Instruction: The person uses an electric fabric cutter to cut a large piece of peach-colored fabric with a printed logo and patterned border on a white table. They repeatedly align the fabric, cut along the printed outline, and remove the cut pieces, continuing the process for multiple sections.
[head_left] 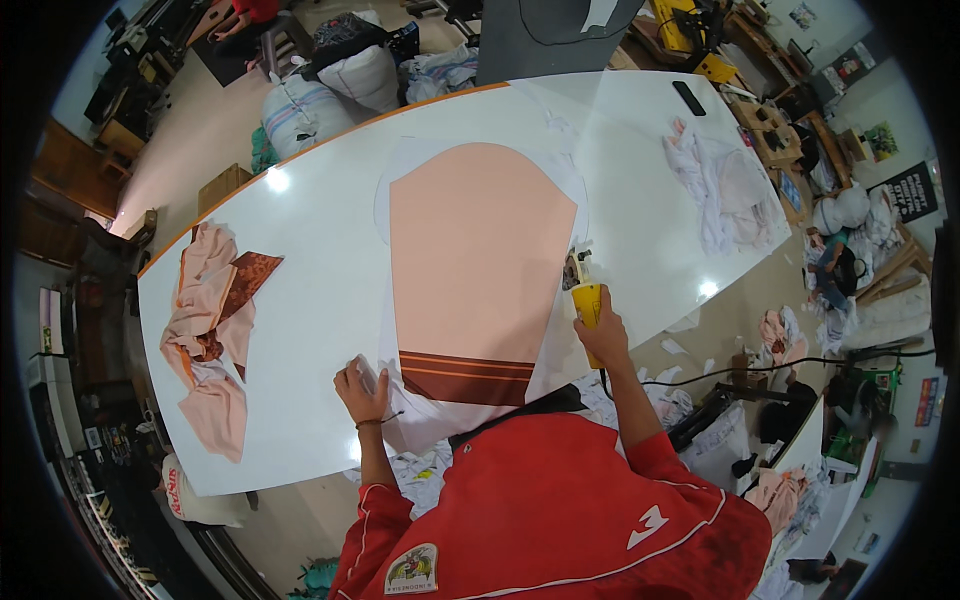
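Note:
A peach sleeve-shaped fabric panel (478, 260) lies flat on the white table, with a dark brown striped band (468, 380) along its near end. White fabric (420, 415) shows around and under the panel and droops over the near table edge. My right hand (606, 330) grips a yellow electric fabric cutter (587, 302). The cutter's metal head (575, 268) is at the panel's right edge, and a cord trails from its back. By the panel's near left corner rests my left hand (362, 392), thumb apart from the fingers, at the white fabric's edge.
Crumpled peach and brown fabric (215, 335) lies on the table's left end. White scraps (720, 190) and a black phone (689, 98) are at the far right. Stuffed sacks (305, 112) stand beyond the far edge. A black cable (780, 362) runs off to the right.

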